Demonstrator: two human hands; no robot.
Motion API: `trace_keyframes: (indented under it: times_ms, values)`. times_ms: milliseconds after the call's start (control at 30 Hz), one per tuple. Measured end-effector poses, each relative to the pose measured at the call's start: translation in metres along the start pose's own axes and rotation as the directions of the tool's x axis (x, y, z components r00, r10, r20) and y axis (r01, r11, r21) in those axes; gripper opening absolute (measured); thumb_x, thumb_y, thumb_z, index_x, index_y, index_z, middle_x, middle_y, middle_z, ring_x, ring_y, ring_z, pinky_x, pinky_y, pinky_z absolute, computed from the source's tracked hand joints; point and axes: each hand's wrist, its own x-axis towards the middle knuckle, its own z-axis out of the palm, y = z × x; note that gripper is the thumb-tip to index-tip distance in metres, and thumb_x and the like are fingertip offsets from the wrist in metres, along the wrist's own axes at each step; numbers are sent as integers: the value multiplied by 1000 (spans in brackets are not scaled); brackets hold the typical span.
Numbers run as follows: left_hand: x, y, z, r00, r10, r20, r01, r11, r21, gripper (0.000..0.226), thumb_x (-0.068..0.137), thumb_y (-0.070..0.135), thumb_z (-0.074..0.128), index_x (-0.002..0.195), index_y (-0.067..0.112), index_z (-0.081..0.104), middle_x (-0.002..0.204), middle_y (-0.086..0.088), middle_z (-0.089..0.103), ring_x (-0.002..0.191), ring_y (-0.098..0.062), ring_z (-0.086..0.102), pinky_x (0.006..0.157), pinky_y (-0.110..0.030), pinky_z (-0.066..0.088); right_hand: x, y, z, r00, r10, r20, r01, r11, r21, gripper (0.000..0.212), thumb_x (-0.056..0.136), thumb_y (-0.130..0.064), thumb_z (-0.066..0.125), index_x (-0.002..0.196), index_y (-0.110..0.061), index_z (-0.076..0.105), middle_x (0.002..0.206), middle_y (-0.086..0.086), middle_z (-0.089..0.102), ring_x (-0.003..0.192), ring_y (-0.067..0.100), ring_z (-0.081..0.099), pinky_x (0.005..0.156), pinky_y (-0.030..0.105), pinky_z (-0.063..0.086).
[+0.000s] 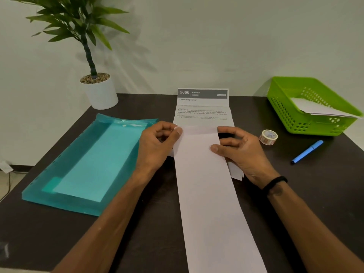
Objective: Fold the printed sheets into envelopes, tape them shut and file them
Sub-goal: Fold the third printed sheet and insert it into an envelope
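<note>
Pale walls backed a dark worktop [295, 203] on which the printed sheet [202, 174] lay lengthwise, running from the near edge toward the wall; every other place below is given from that sheet. The fold looked to be the step in hand: the sheet's near part showed its blank back, brought up over the printed face, and its upper edge sat just below the lines of text; the far panel stood tilted up. The left hand [157, 144] pinched the left corner of that upper edge between thumb and curled fingers; the right hand [240, 150] had its thumb laid on the blank face at the right edge, fingers curled beside and apparently under the paper, so both grips were closed on the sheet. By my judgement the next move called for squaring the edges and pressing a crease flat before any taping. Legible print on the far panel read "2666", "KITCHEN" and "Cereal Preparation"; the smaller lines were too fine to read. Right of the sheet lay a roll of tape [268, 136], a blue pen [307, 152] beyond it, and farther right a green basket [285, 113] holding white paper; left of the sheet lay a teal folder [88, 164], with a potted plant [100, 91] behind that.
</note>
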Motion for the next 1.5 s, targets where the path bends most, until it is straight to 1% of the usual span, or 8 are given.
trace_keyframes:
  times_ms: [233,400,667,833,933,1067,1233,1500]
  values:
    - [-7,6,2,895,-232,381,333,916,-223,17,94,28,73,86,14,78,100,-8,78,88,-19,72,79,-35,57,-7,-4,5,999,-48,-27,46,997,-54,34,84,-25,80,110,-5,71,107,6,81,97,30,78,87,45,65]
    - [-13,13,1,823,-341,455,477,850,-225,49,86,39,77,115,-1,74,113,-20,75,98,-28,71,95,-44,54,-5,-5,-2,982,84,169,-93,994,47,40,86,-11,77,125,-8,68,114,19,77,102,37,76,86,43,65]
    - [-29,48,-14,649,-512,563,687,712,-146,43,72,51,76,102,20,73,88,-8,79,73,-22,75,72,-36,59,-3,-2,-6,983,88,159,-117,975,187,43,80,-3,79,122,1,70,110,21,76,93,26,77,78,33,65]
    - [-25,67,-69,576,-510,639,360,860,361,53,71,38,80,121,30,64,101,6,80,92,-15,78,86,-36,64,-1,-4,-10,999,50,-6,-46,958,283,26,85,-2,77,110,-4,72,109,13,79,94,23,76,78,32,64]
    - [-7,87,-96,671,-478,567,137,831,539,46,77,43,82,121,38,66,102,8,80,91,-13,77,80,-32,63,-3,-8,-12,999,46,-6,-43,960,277,21,90,0,73,110,-6,72,113,13,79,99,24,76,81,33,65]
    - [22,111,-116,799,-284,530,-107,800,590,32,85,44,75,116,39,70,82,9,79,74,-12,77,60,-22,56,-8,-10,-12,993,44,111,-67,974,218,38,81,-1,78,117,-8,69,113,16,78,100,27,77,78,35,66]
    - [41,118,-120,778,-112,619,-255,843,473,25,95,31,66,117,25,77,102,7,80,91,-16,76,72,-22,61,-10,-8,-8,969,47,241,-93,979,181,49,85,8,71,131,-10,64,126,17,74,113,34,73,92,52,60]
    - [43,94,-103,753,-51,656,-339,824,454,21,96,34,65,113,30,78,105,15,79,95,-7,74,78,-22,58,-8,-4,-8,986,-8,165,-26,980,197,49,83,-18,75,131,-9,67,128,9,75,117,30,72,93,41,62]
